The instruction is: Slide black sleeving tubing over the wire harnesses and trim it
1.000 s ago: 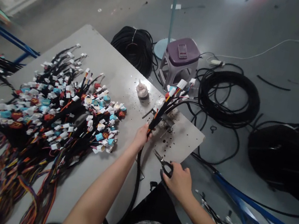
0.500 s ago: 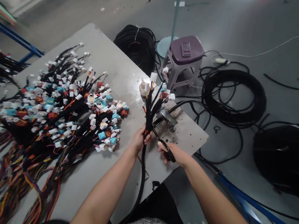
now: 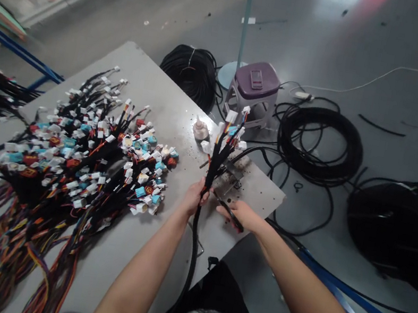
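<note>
My left hand (image 3: pixel 195 196) is closed round a black-wrapped wiring harness (image 3: pixel 215 164), just below where its branches fan out. White and blue connectors tip those branches, which point away from me. From my grip a thick black sleeve runs down towards my body. My right hand (image 3: pixel 237 216) is closed on the handles of a pair of scissors (image 3: pixel 228 209), whose blades point at the harness beside my left hand. Whether the blades touch the harness I cannot tell. Just beyond, a metal fixture (image 3: pixel 234 170) with black tubing sits on the table, among dark scraps.
A large pile of wiring harnesses (image 3: pixel 83 156) covers the left of the grey table (image 3: pixel 135 70). A small bottle (image 3: pixel 200 129) stands near its far edge. Beyond are a purple-topped stool (image 3: pixel 265 80) with a phone on it, and black tubing coils (image 3: pixel 320 144) on the floor.
The harness branches have swung slightly to the right, and the bottle behind them shows more. My right hand and the scissors sit slightly lower. The hand at the far left edge has gone from view.
</note>
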{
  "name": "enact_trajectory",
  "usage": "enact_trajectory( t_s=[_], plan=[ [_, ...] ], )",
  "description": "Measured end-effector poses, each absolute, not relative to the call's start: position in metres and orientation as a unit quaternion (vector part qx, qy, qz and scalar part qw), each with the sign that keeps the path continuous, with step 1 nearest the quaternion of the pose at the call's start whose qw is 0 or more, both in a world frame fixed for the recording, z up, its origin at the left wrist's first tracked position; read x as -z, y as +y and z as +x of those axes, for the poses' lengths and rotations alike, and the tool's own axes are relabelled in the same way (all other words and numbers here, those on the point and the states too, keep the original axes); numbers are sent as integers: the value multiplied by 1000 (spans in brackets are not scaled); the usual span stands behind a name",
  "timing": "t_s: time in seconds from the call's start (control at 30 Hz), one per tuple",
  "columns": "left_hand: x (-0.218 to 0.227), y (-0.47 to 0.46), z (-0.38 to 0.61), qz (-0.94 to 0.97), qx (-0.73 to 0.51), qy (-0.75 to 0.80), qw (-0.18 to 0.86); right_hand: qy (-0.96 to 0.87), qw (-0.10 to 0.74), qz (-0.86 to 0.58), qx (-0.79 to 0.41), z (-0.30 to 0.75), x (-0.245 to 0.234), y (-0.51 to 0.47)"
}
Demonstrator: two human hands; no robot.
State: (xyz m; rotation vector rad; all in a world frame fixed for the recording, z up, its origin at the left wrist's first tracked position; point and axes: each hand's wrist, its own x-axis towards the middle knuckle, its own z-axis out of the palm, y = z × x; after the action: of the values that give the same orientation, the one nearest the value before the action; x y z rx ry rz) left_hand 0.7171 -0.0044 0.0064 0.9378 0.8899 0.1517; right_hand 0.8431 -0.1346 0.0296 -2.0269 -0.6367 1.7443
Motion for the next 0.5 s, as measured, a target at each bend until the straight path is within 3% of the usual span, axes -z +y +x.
enact_trajectory(
  t_s=[0.13, 0.2, 0.27, 0.4, 0.5],
  plan=[
    [-26, -7, 712, 451, -50, 358, 816, -349, 3, -807, -477, 836, -28, -152],
    [-34, -11, 710, 452, -41, 346, 821, -370, -5, -823, -430, 831, -31, -161],
    [-39, -19, 709, 464, -23, 337, 819, -352, 94, -841, -400, 827, -36, -170],
    [-45, -48, 704, 509, 27, 275, 815, -256, 453, -774, -361, 814, -44, -176],
    [-59, -72, 697, 593, 5, 227, 773, -215, 564, -737, -304, 798, -52, -178]
  ],
)
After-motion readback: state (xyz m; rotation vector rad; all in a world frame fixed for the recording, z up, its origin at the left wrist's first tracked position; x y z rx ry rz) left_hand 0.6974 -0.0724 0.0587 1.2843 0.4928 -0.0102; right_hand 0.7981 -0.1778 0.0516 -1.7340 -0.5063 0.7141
